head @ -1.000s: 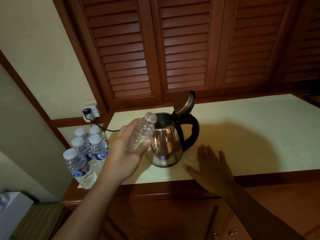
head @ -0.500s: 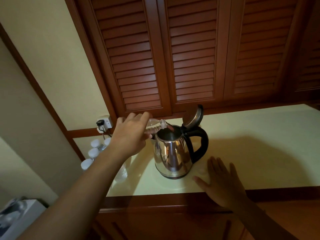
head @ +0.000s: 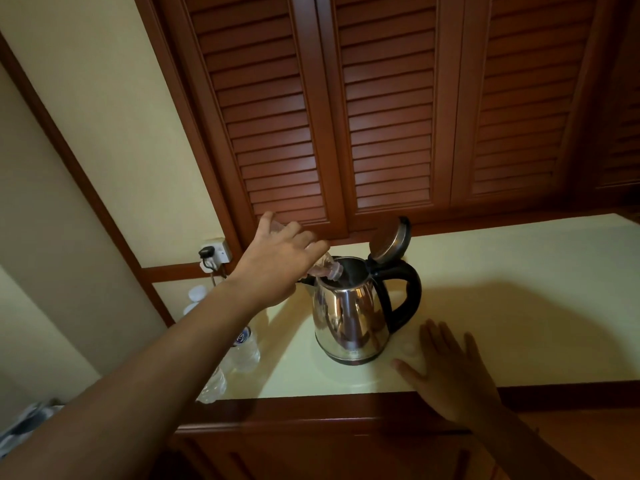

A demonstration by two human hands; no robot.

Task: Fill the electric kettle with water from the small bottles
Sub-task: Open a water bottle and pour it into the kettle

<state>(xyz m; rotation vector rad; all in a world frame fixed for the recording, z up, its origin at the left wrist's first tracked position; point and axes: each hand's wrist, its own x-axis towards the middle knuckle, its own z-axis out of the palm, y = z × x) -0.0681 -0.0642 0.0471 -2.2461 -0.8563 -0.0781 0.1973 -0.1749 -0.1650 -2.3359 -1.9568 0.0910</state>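
A steel electric kettle (head: 349,317) with a black handle stands on the cream counter, its lid (head: 391,240) hinged up and open. My left hand (head: 277,268) grips a small clear bottle (head: 325,270), tipped steeply with its neck down inside the kettle's mouth; most of the bottle is hidden by my fingers. My right hand (head: 450,372) lies flat and open on the counter, just right of the kettle's base. Several more small bottles (head: 246,348) with white caps stand at the counter's left end, partly hidden behind my left forearm.
The cream counter (head: 519,306) stretches to the right, with a wooden front edge and cabinet below. Dark louvred wooden doors (head: 381,116) rise behind the kettle. A wall socket with a black plug (head: 211,254) and cord sits at the back left.
My left hand lifted the bottle from beside the kettle and tipped it over, neck into the kettle's mouth. The right hand stayed flat on the counter. The camera shifted, so the kettle sits lower right.
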